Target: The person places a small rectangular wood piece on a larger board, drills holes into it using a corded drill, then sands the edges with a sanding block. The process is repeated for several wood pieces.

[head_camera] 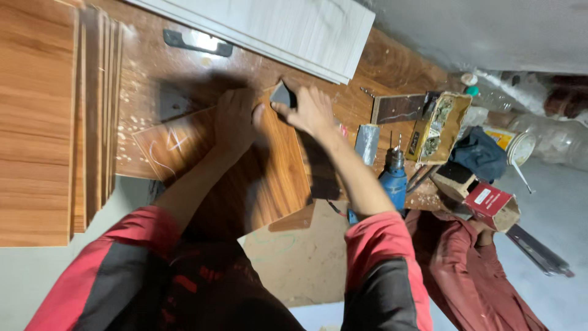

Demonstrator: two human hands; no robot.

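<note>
Head view, looking down on a wood-grain tabletop (392, 67) dusted with pale chips. A brown laminated board (269, 178) lies flat on it and serves as the reference for all that follows. The left hand (236, 122) rests palm-down on the board's far edge, fingers together and pressed flat, gripping nothing. The right hand (312, 110) sits just beside it at the board's far right corner, fingers closed on a small dark grey block (283, 96), which touches the board's edge. White chalk scribbles (171, 147) mark the board's left end.

Left of the board stands a stack of brown wood-grain panels (37, 116), edges aligned. Beyond the board, a dark metal handle (197, 41) lies on the tabletop, and further beyond that a pile of pale grey-white panels (288, 30). Right of the board, near the right forearm, stands a blue power drill (394, 175), bit pointing up, with a small grey block (367, 144) just beside it. Further right: an open yellow carton (441, 125) of small hardware, a dark blue cloth (481, 153) and a red box (493, 205). Below the board, a plain cardboard sheet (306, 257) projects past the tabletop edge. Both sleeves are red and black.
</note>
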